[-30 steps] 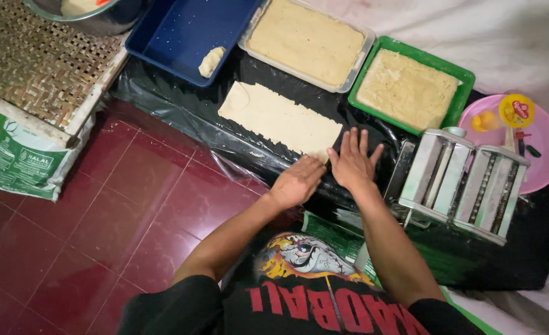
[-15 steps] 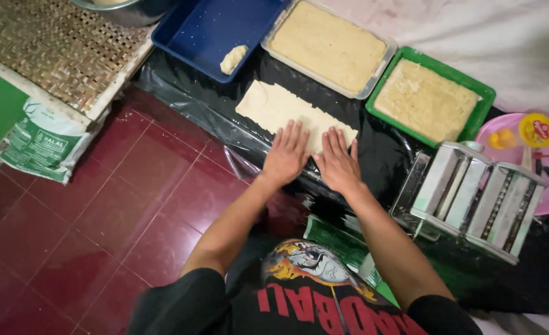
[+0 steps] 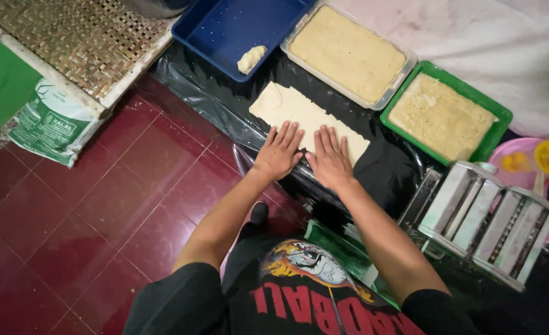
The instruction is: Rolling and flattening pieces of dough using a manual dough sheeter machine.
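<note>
Head view looked straight down: both hands lay flat on a long pale dough sheet (image 3: 308, 118) spread on black plastic sheeting (image 3: 225, 102) over the dark red tiled floor (image 3: 88, 205). Left hand (image 3: 279, 151) was palm down, fingers extended and slightly spread, resting on the near edge of the sheet around its middle; right hand (image 3: 330, 156) sat just beside it, also palm down with fingers straight and close together, fingertips on the dough. Neither hand gripped or pinched anything, just pressed flat. Thumbs nearly met between the hands. Beyond the sheet, a blue tray (image 3: 225, 28) held one small dough lump (image 3: 251, 59); next to it a grey tray (image 3: 411, 62) was filled level with pale dough, and a green tray (image 3: 495, 118) to the right held a rougher, crumbly layer, possibly cut strips, hard to tell at this angle. Metal pasta roller machine (image 3: 491, 217) stood right of the right forearm, well apart from the hands. Pink round plate (image 3: 535, 149) with small items sat at the far right edge. Woven bamboo mat (image 3: 76, 43) lay upper left, a green-and-white sack (image 3: 51, 127) below it.
</note>
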